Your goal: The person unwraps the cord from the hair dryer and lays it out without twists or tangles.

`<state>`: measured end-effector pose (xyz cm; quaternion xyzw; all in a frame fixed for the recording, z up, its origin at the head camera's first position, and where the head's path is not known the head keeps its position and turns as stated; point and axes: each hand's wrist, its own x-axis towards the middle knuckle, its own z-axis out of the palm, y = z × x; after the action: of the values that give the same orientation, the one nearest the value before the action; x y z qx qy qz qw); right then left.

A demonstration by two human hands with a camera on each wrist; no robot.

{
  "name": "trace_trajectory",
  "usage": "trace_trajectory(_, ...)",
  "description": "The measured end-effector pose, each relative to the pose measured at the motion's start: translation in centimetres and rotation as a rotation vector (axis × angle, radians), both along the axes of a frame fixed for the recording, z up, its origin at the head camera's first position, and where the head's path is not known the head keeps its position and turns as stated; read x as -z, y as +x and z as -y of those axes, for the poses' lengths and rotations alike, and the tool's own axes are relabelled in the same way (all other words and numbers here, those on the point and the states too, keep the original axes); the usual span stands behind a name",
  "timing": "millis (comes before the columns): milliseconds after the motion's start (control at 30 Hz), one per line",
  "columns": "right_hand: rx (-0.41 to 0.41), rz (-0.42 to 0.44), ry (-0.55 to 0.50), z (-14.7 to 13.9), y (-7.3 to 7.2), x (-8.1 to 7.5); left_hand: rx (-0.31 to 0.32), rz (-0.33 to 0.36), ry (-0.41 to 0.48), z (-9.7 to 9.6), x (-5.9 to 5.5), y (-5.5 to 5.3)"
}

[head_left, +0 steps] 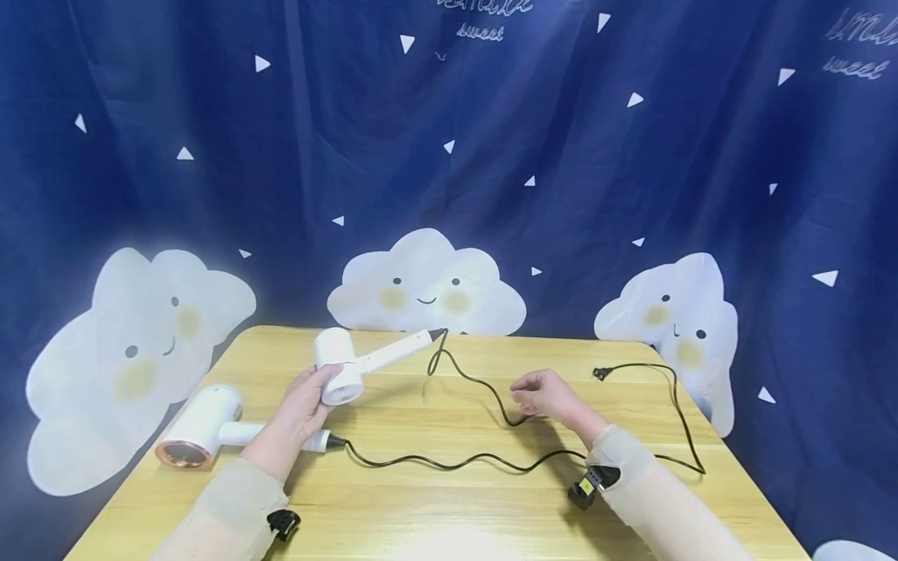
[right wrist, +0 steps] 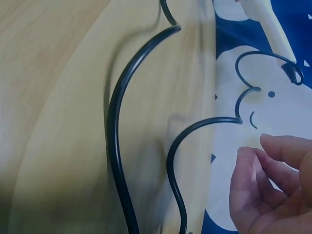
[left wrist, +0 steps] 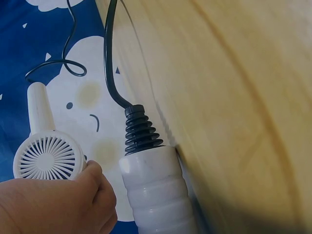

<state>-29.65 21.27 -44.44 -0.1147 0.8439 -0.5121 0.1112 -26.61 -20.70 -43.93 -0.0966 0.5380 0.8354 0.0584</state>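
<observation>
A small white hair dryer (head_left: pixel 333 345) is raised above the table, its handle angled up to the right. My left hand (head_left: pixel 305 401) grips it by the head; in the left wrist view its round slotted grille (left wrist: pixel 46 158) faces the camera. A black cord (head_left: pixel 484 382) trails from the handle towards my right hand (head_left: pixel 547 393). That hand hovers with loosely bent fingers and nothing visible between them; in the right wrist view the cord (right wrist: pixel 170 161) passes beside it. Under my left forearm lies a larger white hair dryer (head_left: pixel 210 413) with a copper-coloured rim.
The larger dryer's cord (head_left: pixel 449 467) runs in waves across the wooden table (head_left: pixel 435 514) and passes beneath my right sleeve. A black plug (head_left: pixel 601 373) lies at the back right, its cord looping along the right side. A blue curtain (head_left: pixel 561 117) with clouds hangs behind.
</observation>
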Motion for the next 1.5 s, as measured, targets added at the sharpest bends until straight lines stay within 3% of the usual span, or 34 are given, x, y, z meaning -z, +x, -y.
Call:
trace_trajectory(433,-0.034,-0.015,0.004,-2.2,0.0,-1.3,-0.024,0.003,0.01,0.0,0.1,-0.2)
trace_trajectory(667,-0.065,-0.034,0.071,-3.8,0.3,-1.9,-0.026,0.012,-0.009,0.0,0.0,-0.1)
trace_trajectory(967,-0.003,-0.043,0.143,-5.7,0.6,-2.2,-0.027,0.006,0.006,-0.2,0.1,-0.1)
trace_trajectory(1333,0.063,-0.095,0.331,-8.1,0.3,-0.6,-0.035,0.02,-0.023,0.0,0.3,-0.2)
trace_trajectory(1500,0.06,-0.172,0.441,-9.0,0.0,0.3,-0.026,0.015,-0.037,-0.1,0.4,-0.2)
